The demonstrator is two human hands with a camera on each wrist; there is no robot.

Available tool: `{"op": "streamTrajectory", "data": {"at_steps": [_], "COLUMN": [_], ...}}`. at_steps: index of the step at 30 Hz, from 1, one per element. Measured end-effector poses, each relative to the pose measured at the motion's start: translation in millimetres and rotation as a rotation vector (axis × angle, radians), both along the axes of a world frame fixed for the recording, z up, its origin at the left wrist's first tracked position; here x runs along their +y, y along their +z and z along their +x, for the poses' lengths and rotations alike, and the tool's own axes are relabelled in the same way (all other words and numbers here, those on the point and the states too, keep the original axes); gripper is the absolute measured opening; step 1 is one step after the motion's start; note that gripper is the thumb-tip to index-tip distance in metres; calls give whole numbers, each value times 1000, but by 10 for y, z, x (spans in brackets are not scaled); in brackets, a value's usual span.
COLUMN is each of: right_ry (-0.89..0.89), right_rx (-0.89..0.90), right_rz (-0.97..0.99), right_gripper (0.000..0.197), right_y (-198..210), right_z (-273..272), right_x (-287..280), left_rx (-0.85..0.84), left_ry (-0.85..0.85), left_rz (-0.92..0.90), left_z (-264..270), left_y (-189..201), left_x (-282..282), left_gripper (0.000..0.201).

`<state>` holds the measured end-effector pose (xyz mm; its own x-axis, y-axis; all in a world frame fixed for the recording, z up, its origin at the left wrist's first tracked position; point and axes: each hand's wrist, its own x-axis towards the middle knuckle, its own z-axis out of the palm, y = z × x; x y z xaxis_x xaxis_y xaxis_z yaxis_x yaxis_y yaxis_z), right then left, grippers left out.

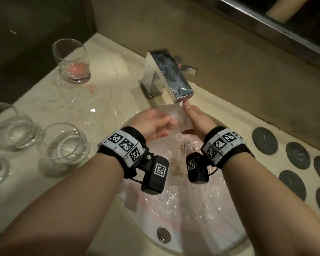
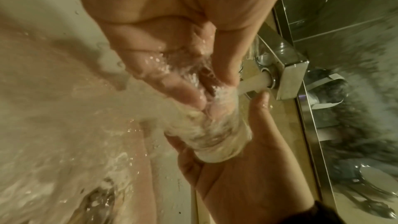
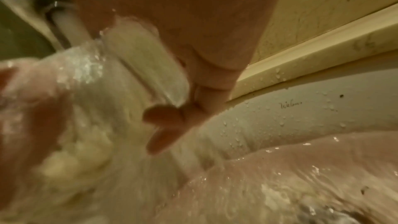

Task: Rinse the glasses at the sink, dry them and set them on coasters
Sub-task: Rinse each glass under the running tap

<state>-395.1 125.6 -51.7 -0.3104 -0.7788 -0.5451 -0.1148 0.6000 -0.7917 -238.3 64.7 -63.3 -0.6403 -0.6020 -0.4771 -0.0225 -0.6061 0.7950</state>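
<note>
A clear glass (image 1: 175,117) is held under the running chrome faucet (image 1: 171,78), over the round white sink (image 1: 201,228). My left hand (image 1: 166,124) grips its rim, with fingers (image 2: 172,84) reaching into the mouth and the thumb outside. My right hand (image 1: 188,117) cups the glass (image 2: 215,137) from the other side, curled round its wall and base. Water foams over the glass (image 3: 146,67) and my right fingers (image 3: 163,118). A glass with red liquid (image 1: 72,60) stands at the back left. Several dark round coasters (image 1: 264,141) lie on the right counter.
Three clear glasses stand on the wet marble counter to the left, the nearest one (image 1: 63,146) close to my left forearm. Red splashes mark the counter by the faucet base. Water pools in the basin around the drain (image 1: 163,234). A wall rises right behind the faucet.
</note>
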Motion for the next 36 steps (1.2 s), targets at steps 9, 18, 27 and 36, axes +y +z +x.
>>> {"op": "streamTrajectory", "data": {"at_steps": [9, 18, 27, 36], "right_ry": [-39, -54, -72, 89], "right_rx": [51, 63, -118, 475], "right_rz": [-15, -84, -105, -183], "right_gripper": [45, 65, 83, 69], "right_y": [9, -71, -131, -31], "right_z": [68, 12, -27, 37], "right_x": [-32, 25, 76, -63], "left_rx": [27, 86, 46, -171], "left_ry": [-21, 122, 195, 130], "left_rz": [116, 245, 255, 270], "left_z": [1, -41, -35, 30], "left_y": [19, 42, 56, -68], "left_x": [-8, -26, -36, -2], "left_gripper": [18, 16, 21, 38]}}
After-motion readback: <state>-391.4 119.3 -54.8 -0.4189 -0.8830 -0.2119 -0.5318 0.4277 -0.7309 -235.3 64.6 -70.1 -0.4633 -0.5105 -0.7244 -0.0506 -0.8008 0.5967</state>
